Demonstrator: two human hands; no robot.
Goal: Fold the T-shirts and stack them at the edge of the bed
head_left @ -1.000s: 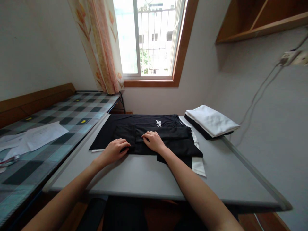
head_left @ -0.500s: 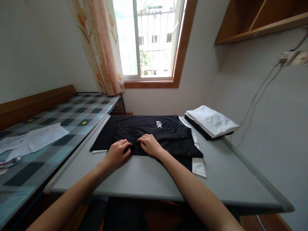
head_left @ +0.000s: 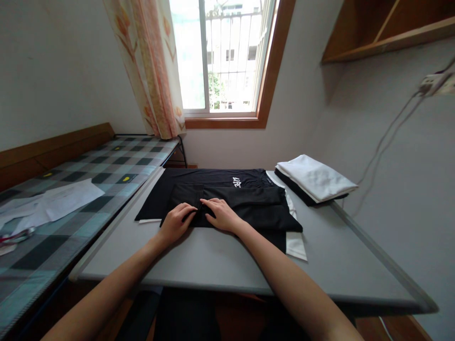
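Observation:
A folded black garment (head_left: pixel 245 208), which looks like trousers, lies on a black T-shirt (head_left: pixel 216 175) with white lettering. White cloth (head_left: pixel 295 246) sticks out from under the shirt at the right. My left hand (head_left: pixel 177 221) pinches the black garment near its left part, thumb and fingertips closed on the fabric. Close beside it, my right hand (head_left: pixel 221 215) has its fingertips closed on the same garment. A small raised fold of cloth shows between the two hands. What lies under the fingers is hidden.
All this rests on a grey-white table (head_left: pixel 341 265). At its back right is a folded stack with white cloth (head_left: pixel 316 177) over black cloth (head_left: pixel 302 194). A bed with a checked cover (head_left: pixel 81 175) stands to the left, with papers (head_left: pixel 64 201) on it.
Both hands have come closer together, the left moving slightly right and the right slightly left along the black garment. A small fold now rises between them. The view has shifted a little.

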